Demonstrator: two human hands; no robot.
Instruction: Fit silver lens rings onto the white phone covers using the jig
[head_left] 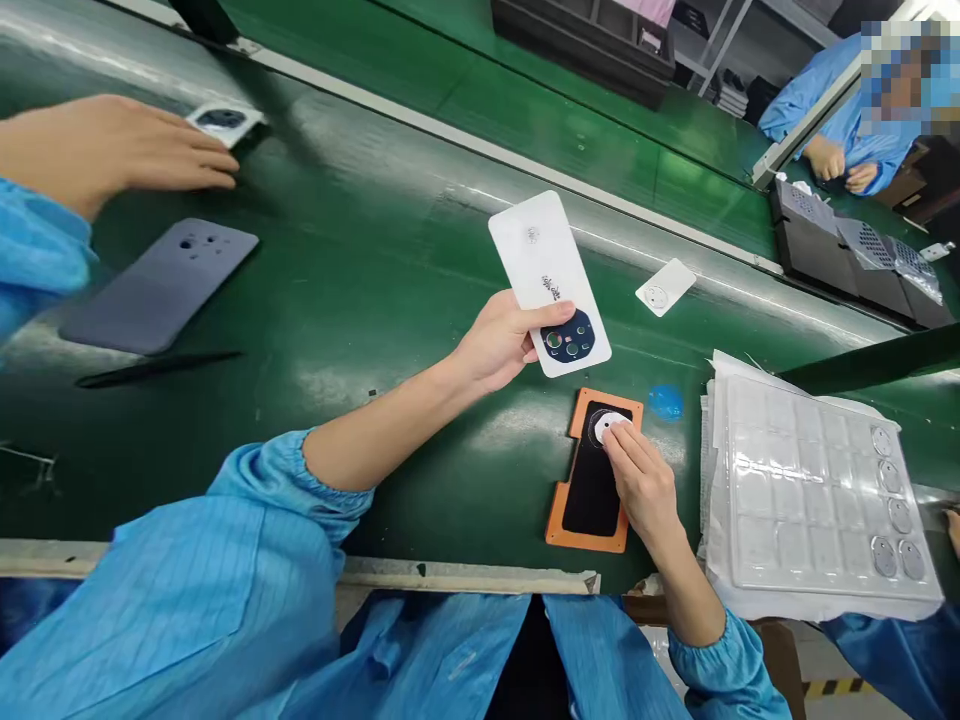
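My left hand (499, 340) grips a white phone back cover (536, 245) by its lower end. The thumb lies on the dark blue camera plate (574, 345) of that cover, which is raised and tilted above the bench. Down and to the right, my right hand (643, 478) pinches a white round disc (606, 424) at the top end of a black-lined orange fixture (556, 515). Its fingertips hide part of the disc. Just beyond the fixture lies a small white card (667, 285) with a round mark.
On the right, a clear tray (795, 490) carries several round pieces. A blue round patch (666, 402) is beside the fixture. At left are a grey-purple phone cover (161, 290), dark tweezers (157, 370) and another person's hand (142, 150) by a white cover (225, 122). A co-worker (825, 110) sits opposite.
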